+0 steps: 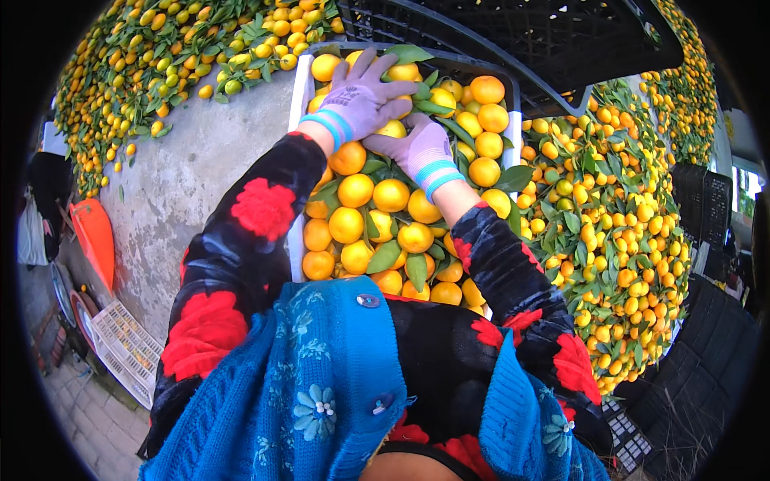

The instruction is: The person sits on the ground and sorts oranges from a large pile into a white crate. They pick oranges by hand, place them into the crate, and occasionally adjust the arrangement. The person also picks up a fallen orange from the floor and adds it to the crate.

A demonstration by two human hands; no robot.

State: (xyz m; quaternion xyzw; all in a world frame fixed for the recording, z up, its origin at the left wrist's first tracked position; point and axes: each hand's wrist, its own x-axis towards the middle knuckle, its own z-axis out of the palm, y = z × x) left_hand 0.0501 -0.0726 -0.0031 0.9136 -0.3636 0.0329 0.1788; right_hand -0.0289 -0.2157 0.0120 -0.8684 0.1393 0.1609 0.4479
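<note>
A crate with a pale side wall [301,100] stands in front of me, filled with orange mandarins [391,195] and some green leaves [385,256]. Both my hands wear light purple knit gloves with blue-striped cuffs. My left hand [358,100] lies on the fruit near the crate's far left corner, fingers spread. Close by on its right, my right hand [415,150] rests on the mandarins, thumb apart from the fingers; its fingertips dip partly out of sight. A yellow mandarin [392,129] shows between the two hands. Neither hand visibly lifts a fruit.
Black plastic crates [521,36] stand just beyond the filled one. Large heaps of mandarins with leaves lie at the right [609,248] and far left [160,64]. Grey concrete floor [180,172] shows at the left, with an orange-red scoop-like object [95,240] and a white slatted basket [127,345].
</note>
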